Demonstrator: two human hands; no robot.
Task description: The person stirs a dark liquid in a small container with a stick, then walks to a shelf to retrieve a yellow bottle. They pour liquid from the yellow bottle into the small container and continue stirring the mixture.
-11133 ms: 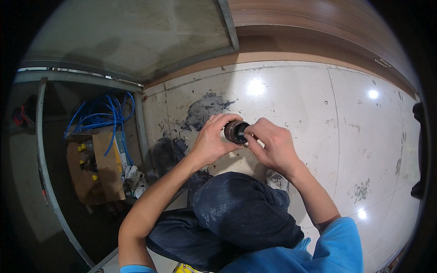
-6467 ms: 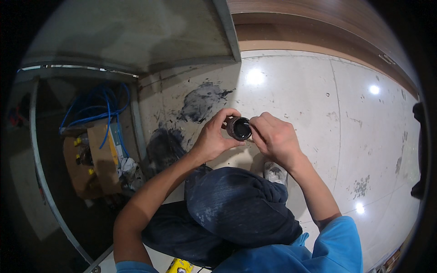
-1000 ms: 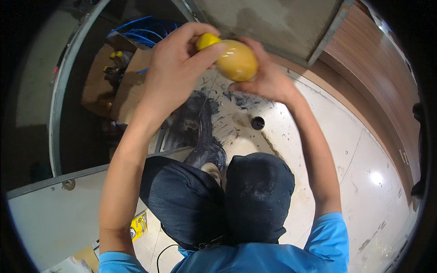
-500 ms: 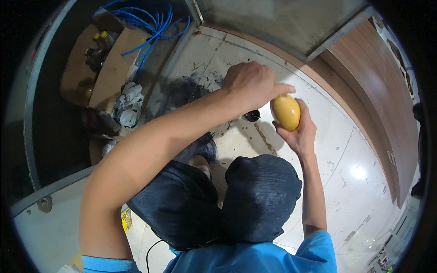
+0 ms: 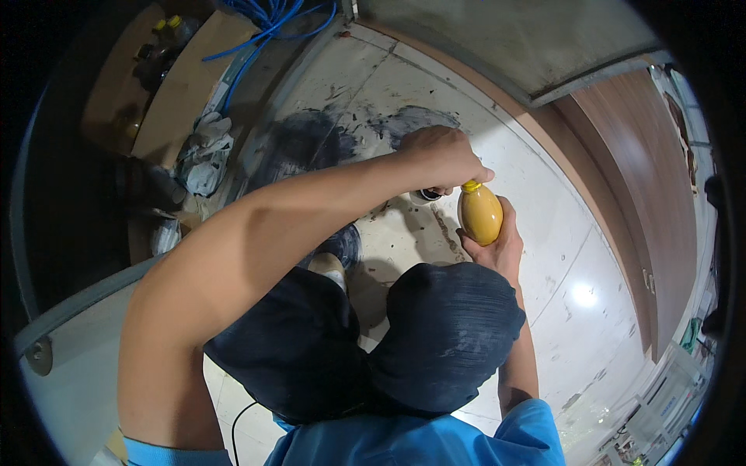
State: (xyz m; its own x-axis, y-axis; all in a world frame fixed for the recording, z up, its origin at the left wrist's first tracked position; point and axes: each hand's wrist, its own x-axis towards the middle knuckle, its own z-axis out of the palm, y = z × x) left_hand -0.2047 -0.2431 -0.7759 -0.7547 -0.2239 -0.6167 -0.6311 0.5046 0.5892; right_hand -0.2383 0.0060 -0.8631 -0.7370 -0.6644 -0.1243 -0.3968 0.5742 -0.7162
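Note:
A bottle (image 5: 480, 215) filled with something mustard-yellow hangs tilted above the floor, its yellow cap (image 5: 472, 186) toward the far side. My right hand (image 5: 501, 250) is wrapped round its lower end. My left hand (image 5: 443, 158) reaches across with its arm bent, and its fingers are closed at the cap; its palm side is hidden. Just below my left wrist, a small round pot with a dark inside (image 5: 424, 197) stands on the floor, partly covered by the hand.
At the far left stands a cardboard box (image 5: 190, 85) holding yellow-capped bottles (image 5: 180, 29), beside blue tubing (image 5: 268, 27) and crumpled white material (image 5: 206, 151). Dark stains mark the floor tiles (image 5: 373, 62). A brown wooden panel (image 5: 622, 155) bounds the right side. My knees fill the near middle.
Both hands and the bottle have come slightly nearer and lower. The yellow cap now shows more clearly under my left fingers. The whole view has shifted a little.

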